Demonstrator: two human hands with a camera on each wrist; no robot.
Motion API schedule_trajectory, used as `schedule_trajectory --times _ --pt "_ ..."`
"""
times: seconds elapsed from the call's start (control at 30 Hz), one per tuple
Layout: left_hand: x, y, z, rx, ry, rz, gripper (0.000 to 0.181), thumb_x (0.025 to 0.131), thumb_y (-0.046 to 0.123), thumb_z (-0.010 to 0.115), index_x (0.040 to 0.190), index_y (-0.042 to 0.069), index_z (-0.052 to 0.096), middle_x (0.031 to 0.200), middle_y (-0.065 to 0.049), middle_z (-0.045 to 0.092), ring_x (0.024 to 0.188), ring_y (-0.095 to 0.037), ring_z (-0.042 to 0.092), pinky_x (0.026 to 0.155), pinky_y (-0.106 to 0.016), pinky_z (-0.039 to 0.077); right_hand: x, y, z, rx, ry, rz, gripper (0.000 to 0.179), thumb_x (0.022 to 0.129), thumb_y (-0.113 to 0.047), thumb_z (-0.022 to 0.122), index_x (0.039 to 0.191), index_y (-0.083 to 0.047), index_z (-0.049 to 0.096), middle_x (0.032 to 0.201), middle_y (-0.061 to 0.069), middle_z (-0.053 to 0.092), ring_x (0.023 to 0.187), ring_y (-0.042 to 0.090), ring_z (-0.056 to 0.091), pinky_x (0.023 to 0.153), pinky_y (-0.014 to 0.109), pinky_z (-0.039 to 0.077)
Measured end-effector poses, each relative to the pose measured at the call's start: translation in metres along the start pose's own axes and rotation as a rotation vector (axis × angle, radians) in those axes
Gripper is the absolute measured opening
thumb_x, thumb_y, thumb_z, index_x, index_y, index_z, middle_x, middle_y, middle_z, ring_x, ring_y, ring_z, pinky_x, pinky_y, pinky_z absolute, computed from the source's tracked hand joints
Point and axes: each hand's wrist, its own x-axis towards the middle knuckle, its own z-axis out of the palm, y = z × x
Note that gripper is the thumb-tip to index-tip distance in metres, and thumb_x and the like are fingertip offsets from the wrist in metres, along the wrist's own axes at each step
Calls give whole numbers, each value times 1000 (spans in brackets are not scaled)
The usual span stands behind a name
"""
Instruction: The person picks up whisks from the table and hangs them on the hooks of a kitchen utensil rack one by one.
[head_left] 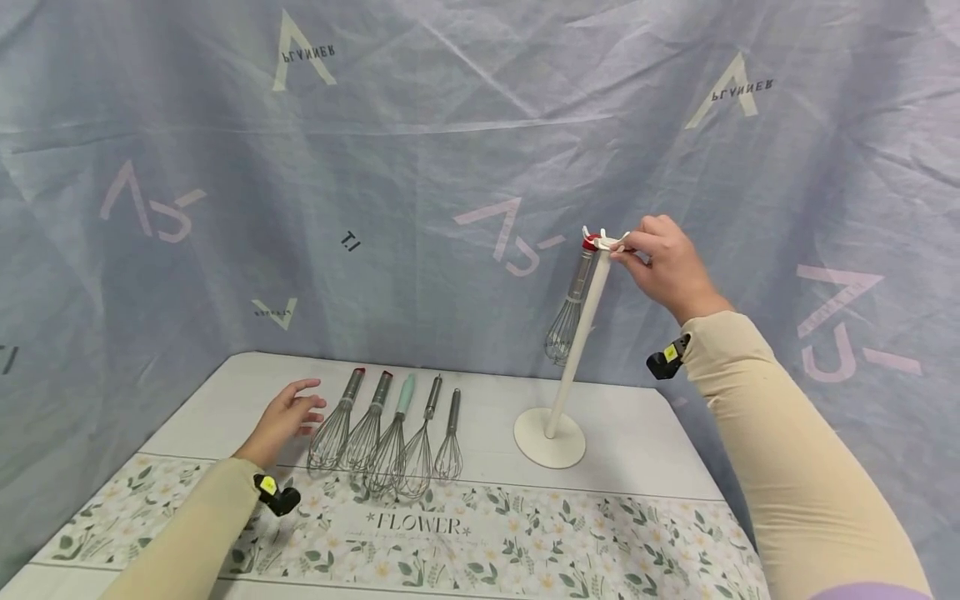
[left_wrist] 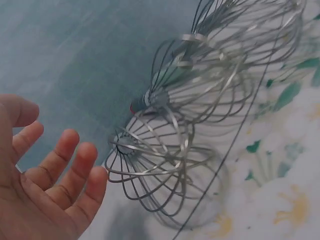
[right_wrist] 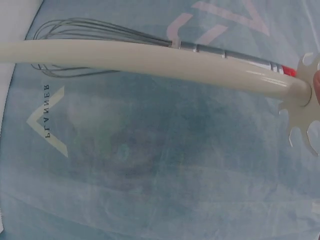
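Observation:
A white stand point(head_left: 573, 350) with a round base and a hooked top point(head_left: 609, 242) rises at the right of the table. My right hand point(head_left: 667, 260) pinches the edge of that hooked top between thumb and fingers. From one hook hangs a whisk point(head_left: 567, 321) with a red end, partly behind the pole point(right_wrist: 200, 67) in the right wrist view. Several whisks lie side by side, handles away from me; one has a mint handle point(head_left: 406, 394). My left hand point(head_left: 283, 418), fingers spread and relaxed, is beside the leftmost whisk point(head_left: 330, 433), its wire loops point(left_wrist: 155, 165) close to the fingertips.
The white table point(head_left: 480, 408) bears a floral cloth strip point(head_left: 585, 542) marked "FLOWER" along the near side. A grey-blue printed curtain point(head_left: 420, 183) hangs close behind the table and around its sides.

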Motion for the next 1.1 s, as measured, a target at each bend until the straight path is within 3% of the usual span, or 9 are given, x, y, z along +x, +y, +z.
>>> schedule_trajectory --times 0.13,0.3,0.5,0.67,0.8,0.97,1.1 --pt "17 -5 2 23 30 -82 55 109 28 43 159 10 28 135 -25 53 112 -37 62 84 -40 57 -2 -1 2 7 25 0 8 84 -3 82 84 -5 74 72 5 44 73 23 38 67 35 28" --pt "35 -8 4 31 22 -169 64 108 32 47 162 11 20 145 -29 44 120 -42 57 83 -42 56 -1 0 2 3 39 10 7 85 -5 80 87 -3 74 74 7 46 72 24 38 67 35 28" --pt "48 -15 8 21 -56 -184 79 105 34 57 164 11 9 154 -32 32 133 -50 44 96 -54 49 0 -1 3 -9 33 24 6 86 -5 80 88 -4 74 75 7 46 75 26 40 68 35 29" --pt "54 -21 16 72 -95 -182 82 101 31 63 162 7 13 153 -34 33 129 -47 47 86 -49 53 -1 -4 3 -4 18 47 6 86 -4 79 90 -4 75 76 10 47 77 25 41 68 36 31" --pt "57 -23 23 131 -87 -184 79 99 26 66 160 4 21 151 -35 36 110 -43 56 72 -42 53 -1 -6 4 7 20 57 4 87 -5 79 89 -5 75 77 11 48 77 24 41 68 36 30" --pt "57 -22 28 248 -65 -150 73 98 26 64 155 -4 31 144 -36 45 96 -35 60 70 -41 52 0 -5 5 19 21 67 5 88 -6 78 88 -5 74 77 8 45 76 23 40 69 36 29" --pt "56 -20 31 219 -66 -175 68 97 25 64 153 -3 37 118 -26 64 71 -23 58 62 -39 50 0 -5 4 28 16 82 7 87 -5 79 86 -3 72 77 8 46 76 23 41 68 35 31"
